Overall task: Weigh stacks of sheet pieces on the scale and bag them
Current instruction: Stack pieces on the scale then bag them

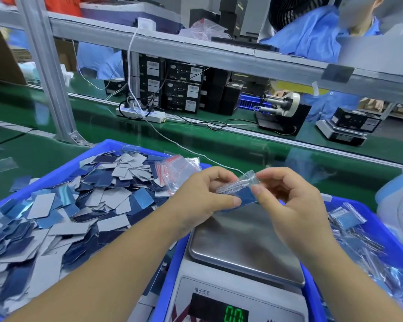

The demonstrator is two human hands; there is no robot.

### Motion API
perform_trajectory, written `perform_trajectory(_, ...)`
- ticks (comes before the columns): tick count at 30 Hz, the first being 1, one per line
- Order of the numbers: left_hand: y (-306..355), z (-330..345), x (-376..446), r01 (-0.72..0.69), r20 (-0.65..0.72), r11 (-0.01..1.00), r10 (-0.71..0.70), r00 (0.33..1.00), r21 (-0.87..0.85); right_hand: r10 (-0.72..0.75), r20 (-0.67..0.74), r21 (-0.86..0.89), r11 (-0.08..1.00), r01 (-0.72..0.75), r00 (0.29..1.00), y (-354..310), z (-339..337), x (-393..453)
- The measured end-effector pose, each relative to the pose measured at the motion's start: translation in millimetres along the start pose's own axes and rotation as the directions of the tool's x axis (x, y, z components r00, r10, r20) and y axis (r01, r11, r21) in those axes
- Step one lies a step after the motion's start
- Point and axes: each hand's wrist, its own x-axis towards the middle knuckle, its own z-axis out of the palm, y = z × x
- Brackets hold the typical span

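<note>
Above the bare scale (pixel 244 247) pan, both hands pinch a small clear bag (pixel 236 184) holding a blue stack (pixel 247 196), left hand (pixel 203 194), right hand (pixel 289 198), so bagging looks underway; sealing its mouth likely follows.

A small clear bag (pixel 239 185) with dark blue pieces inside was pinched between both hands above the scale (pixel 244 247), whose steel pan was bare and display showed green zeros. Loose blue and grey pieces (pixel 75 205) filled the left bin (pixel 56 170). Filled bags (pixel 347 219) lay in the right bin (pixel 368 205).
</note>
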Motion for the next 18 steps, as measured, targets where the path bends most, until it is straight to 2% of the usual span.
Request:
perform_trajectory(4, 2.5, -2.2, 0.0, -0.038, -0.024, 0.997, 0.037, 0.999, -0.072, 0.068, 0.072, 0.042, 0.997, -0.071, 0.995, 0.6, -5.2, 3.2)
perform_trajectory(7, -0.4, -2.0, 0.0, -0.047, 0.008, 0.999, 0.047, 0.999, -0.027, 0.054, 0.147, 0.059, 0.996, -0.064, 0.988, 1.4, -5.6, 3.5)
perform_trajectory(10, -0.6, -1.6, -0.4, -0.056, 0.026, 0.998, 0.056, 0.998, 0.011, 0.032, 0.161, 0.069, 0.997, -0.043, 0.986, -0.8, -7.7, 3.8)
perform_trajectory(13, -0.1, -3.9, -1.5, -0.079, 0.046, 0.980, 0.072, 0.996, 0.185, 0.030, 0.189, 0.050, 0.998, -0.041, 0.981, -0.6, -13.9, 6.0)
perform_trajectory(16, -1.4, -6.2, -1.9, -0.082, 0.096, 0.935, 0.052, 0.994, 0.345, 0.060, 0.341, -0.099, 0.995, -0.028, 0.938, 5.2, -14.3, 5.8)
perform_trajectory(18, -2.1, -8.1, -1.3, -0.062, 0.098, 0.917, 0.025, 0.995, 0.393, 0.081, 0.382, -0.142, 0.989, -0.029, 0.921, 7.0, -12.2, 5.4)
